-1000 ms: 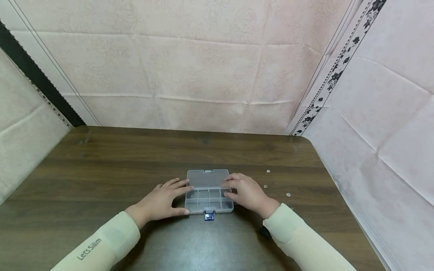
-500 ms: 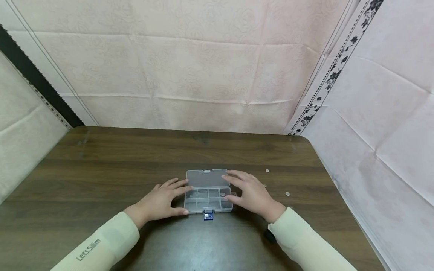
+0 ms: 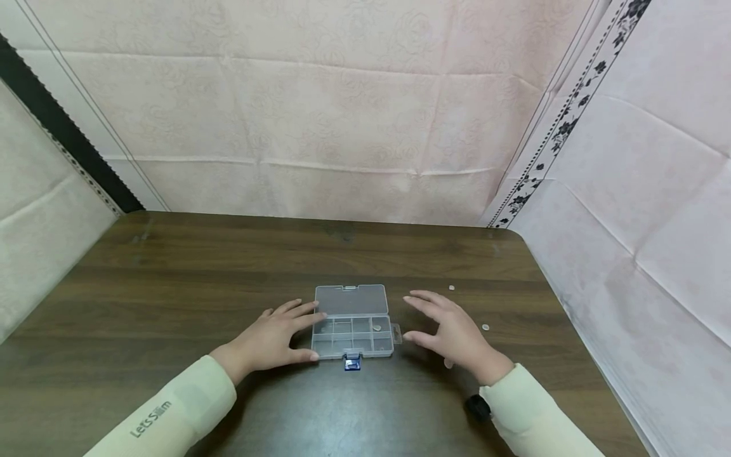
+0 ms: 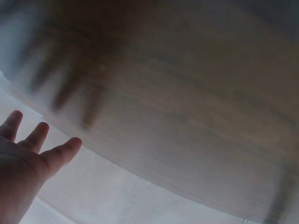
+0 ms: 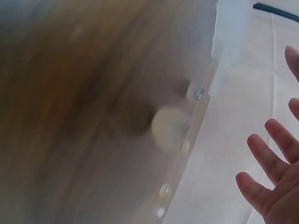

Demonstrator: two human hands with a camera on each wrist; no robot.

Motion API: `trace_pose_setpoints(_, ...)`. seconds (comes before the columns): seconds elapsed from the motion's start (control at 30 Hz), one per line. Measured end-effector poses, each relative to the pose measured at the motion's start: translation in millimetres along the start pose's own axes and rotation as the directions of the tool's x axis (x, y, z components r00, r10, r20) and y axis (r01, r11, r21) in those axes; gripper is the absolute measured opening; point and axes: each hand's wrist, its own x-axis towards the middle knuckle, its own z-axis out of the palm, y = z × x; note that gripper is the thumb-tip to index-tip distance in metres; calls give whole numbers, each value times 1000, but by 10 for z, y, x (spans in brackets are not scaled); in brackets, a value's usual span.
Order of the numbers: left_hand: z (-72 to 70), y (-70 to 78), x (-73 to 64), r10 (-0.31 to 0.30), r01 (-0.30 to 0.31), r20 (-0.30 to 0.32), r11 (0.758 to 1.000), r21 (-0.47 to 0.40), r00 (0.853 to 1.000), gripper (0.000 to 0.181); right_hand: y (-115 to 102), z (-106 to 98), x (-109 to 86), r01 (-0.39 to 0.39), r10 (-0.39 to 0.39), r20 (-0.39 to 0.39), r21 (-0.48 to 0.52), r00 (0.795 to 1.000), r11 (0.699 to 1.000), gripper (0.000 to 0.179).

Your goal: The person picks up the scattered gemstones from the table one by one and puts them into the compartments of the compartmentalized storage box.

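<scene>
A clear plastic compartment box (image 3: 352, 346) lies on the table with its lid (image 3: 351, 300) laid back. One small pale round piece (image 3: 377, 328) sits in an upper right compartment. My left hand (image 3: 276, 339) rests at the box's left side, its fingers spread, two fingertips on the rim and the thumb at the lower left corner. Off the box's right side is my right hand (image 3: 451, 330), fingers spread and holding nothing visible. In the right wrist view, a pale round disc (image 5: 170, 128) and several small clear pieces lie on the table, apart from the fingers (image 5: 266, 154).
A blue latch (image 3: 352, 363) sticks out from the box's front edge, and a clear tab (image 3: 396, 333) from its right side. Small pale pieces lie to the right, one at the back (image 3: 452, 287) and another round piece (image 3: 485, 327) nearer. Cloth-covered walls (image 3: 342, 127) surround the wooden table (image 3: 228, 254).
My right hand has drawn away from the box to the right, its fingers opening out. The pale round piece in the compartment now shows fully. My left hand has stayed in place.
</scene>
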Motion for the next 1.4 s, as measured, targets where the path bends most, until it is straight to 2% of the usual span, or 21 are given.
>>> trace_pose_setpoints(0.33, 4, 2, 3, 10, -10, -5, 1000, 7, 1000, 73, 240, -74, -108, -94, 98, -63, 66, 993, 993, 63)
trace_pose_setpoints(0.77, -10, 16, -2, -2, 2, 3, 1000, 3, 1000, 74, 524, -231, -267, -232, 239, -48, 122, 970, 965, 65)
trace_pose_setpoints(1.07, -16, 23, 1, -7, 7, 9, 1000, -8, 1000, 74, 682, -360, -388, -353, 353, 31, 133, 935, 926, 68)
trace_pose_setpoints(1.4, -1, 13, 0, -6, 6, 9, 1000, -3, 1000, 74, 823, -445, -450, -398, 390, 86, 118, 917, 910, 69)
